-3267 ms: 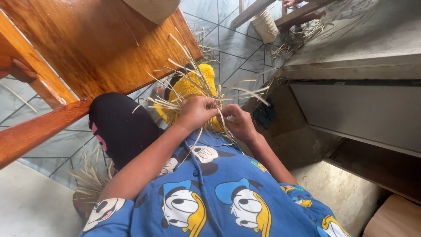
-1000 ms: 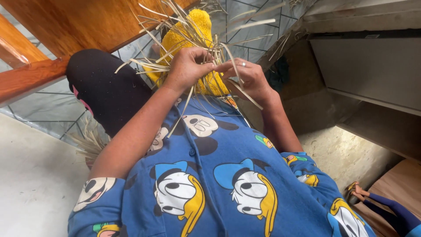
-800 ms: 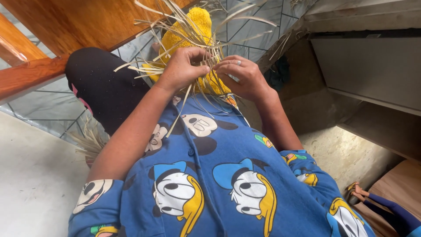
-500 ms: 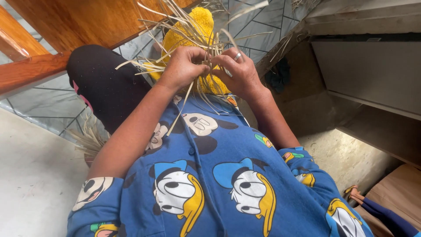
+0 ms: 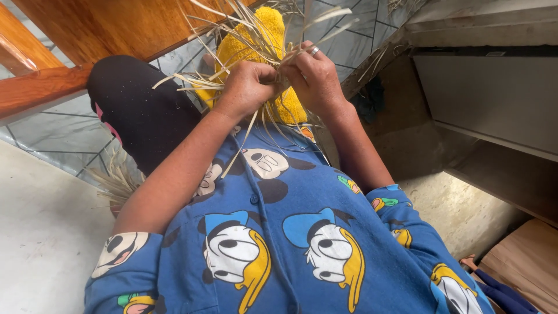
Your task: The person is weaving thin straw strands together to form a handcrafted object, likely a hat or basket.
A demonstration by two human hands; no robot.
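Head view. The left hand (image 5: pixel 249 87) is closed around a bundle of pale straw strips (image 5: pixel 256 35), fingers curled tight at the point where the strips meet. The right hand (image 5: pixel 317 78), touching the left, pinches strips at the same point, a ring showing on one finger. Strips fan loose above and left of both hands; a few hang below. Judgement: weaving is at an early stage, most strips unworked. A yellow cloth (image 5: pixel 244 49) lies just behind the hands.

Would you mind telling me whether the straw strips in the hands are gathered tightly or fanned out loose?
Both: pinched together where the left hand and right hand meet, while the free ends of the straw strips splay outward in all directions.
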